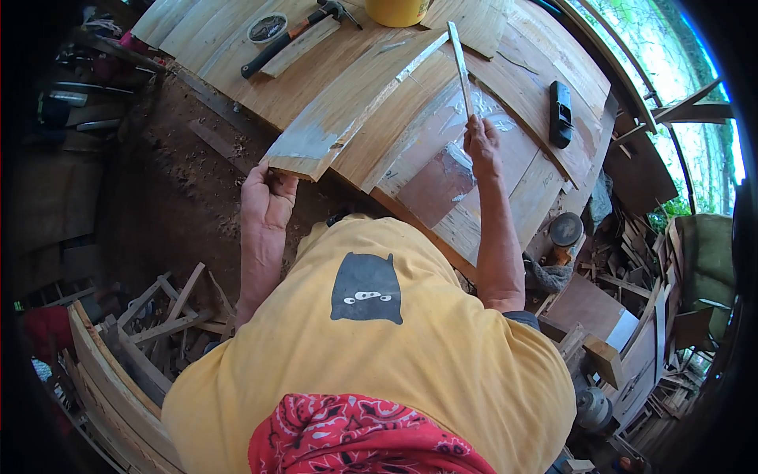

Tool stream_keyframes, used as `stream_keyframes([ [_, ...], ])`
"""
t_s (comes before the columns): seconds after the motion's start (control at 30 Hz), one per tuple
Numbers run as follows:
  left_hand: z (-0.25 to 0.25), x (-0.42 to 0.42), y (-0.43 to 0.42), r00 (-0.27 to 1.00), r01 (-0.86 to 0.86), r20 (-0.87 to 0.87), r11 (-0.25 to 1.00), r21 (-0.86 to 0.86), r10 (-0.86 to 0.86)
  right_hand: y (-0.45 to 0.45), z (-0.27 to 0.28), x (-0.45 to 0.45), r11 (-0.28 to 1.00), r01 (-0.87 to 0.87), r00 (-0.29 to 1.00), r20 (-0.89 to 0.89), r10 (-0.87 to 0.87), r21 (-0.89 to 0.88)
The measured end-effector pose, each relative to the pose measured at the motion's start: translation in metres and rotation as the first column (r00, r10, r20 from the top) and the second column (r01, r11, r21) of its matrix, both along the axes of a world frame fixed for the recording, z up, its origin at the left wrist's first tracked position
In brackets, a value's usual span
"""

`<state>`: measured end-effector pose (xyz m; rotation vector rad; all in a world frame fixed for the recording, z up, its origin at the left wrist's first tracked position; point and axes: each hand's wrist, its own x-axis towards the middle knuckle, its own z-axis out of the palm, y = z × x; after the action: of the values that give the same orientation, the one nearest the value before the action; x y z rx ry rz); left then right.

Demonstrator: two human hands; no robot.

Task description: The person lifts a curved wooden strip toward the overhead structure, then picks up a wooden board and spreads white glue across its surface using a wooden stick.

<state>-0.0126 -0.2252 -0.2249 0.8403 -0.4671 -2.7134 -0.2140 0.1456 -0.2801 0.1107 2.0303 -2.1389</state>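
Observation:
My left hand (268, 197) grips the near end of a long wooden board (347, 103), whose surface is smeared with a whitish coating near that end. My right hand (482, 142) is closed around the lower end of a thin flat stick (461, 67), which points away from me and reaches the far part of the board's edge. Below and left of my right hand lies a reddish-brown panel (430, 188) with white paste (460, 158) on its corner. More white smears surround the stick on the wooden work surface (426, 126).
A hammer (288, 47) lies at the far left beside a round container (267, 28). A yellow bucket (396, 9) stands at the far edge of view. A black block-shaped tool (560, 114) rests on the right. Scrap wood (632, 276) is heaped at the right.

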Motion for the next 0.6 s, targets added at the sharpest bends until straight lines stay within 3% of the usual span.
stream_keyframes([
  [0.2,-0.007,0.001,0.000,1.000,-0.028,-0.012,0.998,0.051,0.029,0.001,0.025,0.019,0.997,-0.059,0.997,0.050,0.057,0.044],
  [0.33,-0.006,0.003,0.001,1.000,-0.008,-0.020,1.000,0.022,0.009,0.007,0.012,-0.021,0.975,0.029,0.999,-0.030,-0.023,0.222],
  [0.6,-0.008,0.000,-0.003,1.000,-0.002,-0.001,0.999,0.044,0.002,-0.009,0.006,-0.039,0.999,-0.025,0.999,-0.040,0.027,0.042],
])
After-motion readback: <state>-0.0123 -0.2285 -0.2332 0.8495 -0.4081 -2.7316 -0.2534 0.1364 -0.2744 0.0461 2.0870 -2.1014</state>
